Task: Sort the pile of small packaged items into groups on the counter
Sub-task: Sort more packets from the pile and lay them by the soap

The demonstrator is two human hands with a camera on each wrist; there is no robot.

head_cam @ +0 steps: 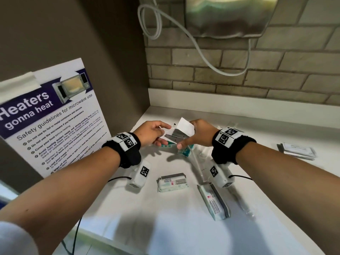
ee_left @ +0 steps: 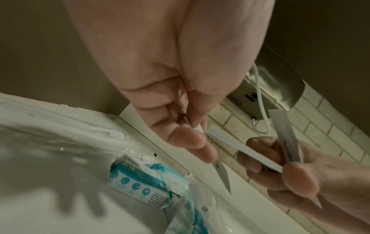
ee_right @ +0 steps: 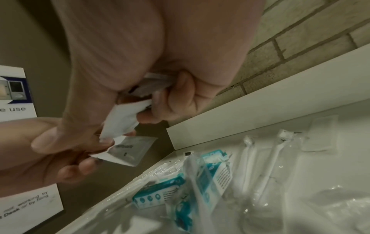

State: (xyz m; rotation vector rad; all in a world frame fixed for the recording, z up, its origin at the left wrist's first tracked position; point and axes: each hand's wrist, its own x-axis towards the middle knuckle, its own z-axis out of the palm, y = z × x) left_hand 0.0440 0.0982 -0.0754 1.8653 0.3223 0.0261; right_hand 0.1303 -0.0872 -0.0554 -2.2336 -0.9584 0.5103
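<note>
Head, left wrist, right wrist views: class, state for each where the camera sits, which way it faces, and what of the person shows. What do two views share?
Head: on the head, facing down and forward at the counter; both forearms, left hand, right hand.
Left wrist: under the left palm, facing the fingertips and brick wall.
Right wrist: under the right palm, facing the corner.
Shared: flat sachets pinched by both hands; teal packs.

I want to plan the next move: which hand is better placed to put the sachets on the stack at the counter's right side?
Probably the right hand: it holds flat sachets and is nearer the stack; the left hand would have to cross over.
</note>
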